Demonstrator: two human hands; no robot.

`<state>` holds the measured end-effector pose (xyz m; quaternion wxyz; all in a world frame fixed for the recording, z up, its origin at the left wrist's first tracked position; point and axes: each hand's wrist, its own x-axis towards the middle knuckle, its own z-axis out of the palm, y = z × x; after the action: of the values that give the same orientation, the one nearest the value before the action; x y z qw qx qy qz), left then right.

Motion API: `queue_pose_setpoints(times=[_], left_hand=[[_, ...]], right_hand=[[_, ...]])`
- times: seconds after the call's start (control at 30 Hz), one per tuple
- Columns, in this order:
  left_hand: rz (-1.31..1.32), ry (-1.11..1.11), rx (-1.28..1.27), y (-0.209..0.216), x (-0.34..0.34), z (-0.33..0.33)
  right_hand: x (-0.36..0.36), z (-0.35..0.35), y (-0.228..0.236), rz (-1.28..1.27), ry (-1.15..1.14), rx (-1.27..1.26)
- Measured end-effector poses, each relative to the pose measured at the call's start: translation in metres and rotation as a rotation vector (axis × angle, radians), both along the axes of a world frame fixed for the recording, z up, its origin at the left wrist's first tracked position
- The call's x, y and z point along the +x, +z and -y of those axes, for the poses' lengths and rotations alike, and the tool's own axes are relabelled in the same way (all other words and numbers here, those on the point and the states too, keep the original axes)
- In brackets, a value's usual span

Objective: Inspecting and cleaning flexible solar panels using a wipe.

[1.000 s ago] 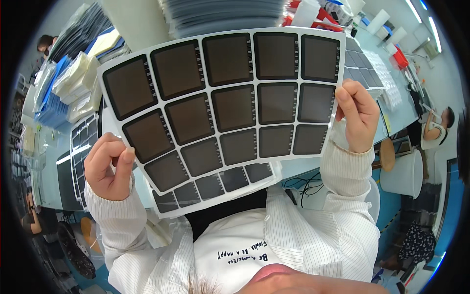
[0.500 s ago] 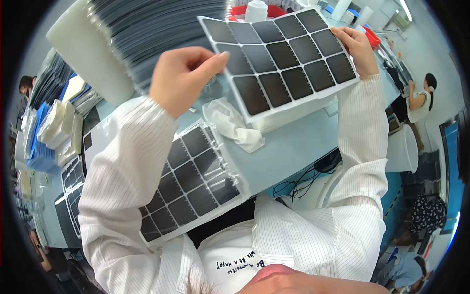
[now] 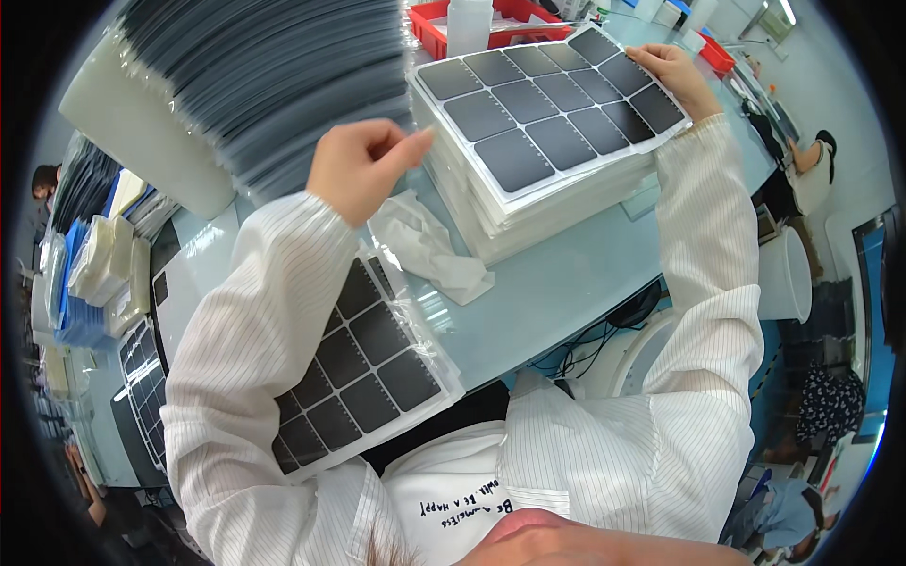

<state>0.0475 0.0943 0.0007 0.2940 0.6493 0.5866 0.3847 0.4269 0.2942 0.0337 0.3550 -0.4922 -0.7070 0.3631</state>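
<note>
A white sheet of dark square pads point(image 3: 552, 108) lies on top of a thick white stack of such sheets point(image 3: 528, 217) on the pale blue table point(image 3: 566, 283). My right hand point(image 3: 675, 75) grips the sheet's far right edge. My left hand point(image 3: 363, 165) hovers at the stack's left edge with thumb and fingers pinched together; I see nothing between them. Under my left forearm, a second sheet of dark pads in clear plastic point(image 3: 373, 363) lies at the table's front edge.
A crumpled white wipe point(image 3: 429, 247) lies between the two sheets. A tall pile of dark sheets point(image 3: 274, 85) on a white foam block point(image 3: 142, 132) stands far left. A red tray point(image 3: 439, 33) with a white bottle point(image 3: 469, 24) sits behind. A white bucket point(image 3: 783, 274) and a seated person point(image 3: 802, 165) are at right.
The sheet I held up in front of me has gone down flat onto the stack. My left hand has come off its left edge; my right hand stays on the right edge.
</note>
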Motion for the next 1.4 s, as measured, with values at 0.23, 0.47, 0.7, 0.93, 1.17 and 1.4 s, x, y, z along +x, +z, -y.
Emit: queue_pose_setpoints(times=[0.23,0.47,0.7,0.93,1.17,1.4], left_hand=[[-0.369,-0.112,-0.018,-0.023,-0.050,0.061],[-0.427,-0.137,-0.004,-0.058,-0.066,0.092],[-0.357,-0.053,0.099,-0.066,-0.067,0.100],[-0.266,-0.037,0.167,-0.084,-0.074,0.096],[-0.291,-0.055,0.360,-0.094,-0.073,0.093],[-0.302,-0.022,0.389,-0.091,-0.076,0.099]], right_hand=[[-0.011,0.004,-0.005,-0.015,0.076,-0.062],[0.009,0.023,0.007,0.294,-0.226,0.094],[-0.071,0.176,0.030,0.166,-0.157,0.618],[-0.205,0.264,-0.028,0.312,0.486,0.656],[-0.273,0.224,-0.107,0.188,0.382,0.439],[-0.283,0.224,-0.113,0.161,0.402,0.434]])
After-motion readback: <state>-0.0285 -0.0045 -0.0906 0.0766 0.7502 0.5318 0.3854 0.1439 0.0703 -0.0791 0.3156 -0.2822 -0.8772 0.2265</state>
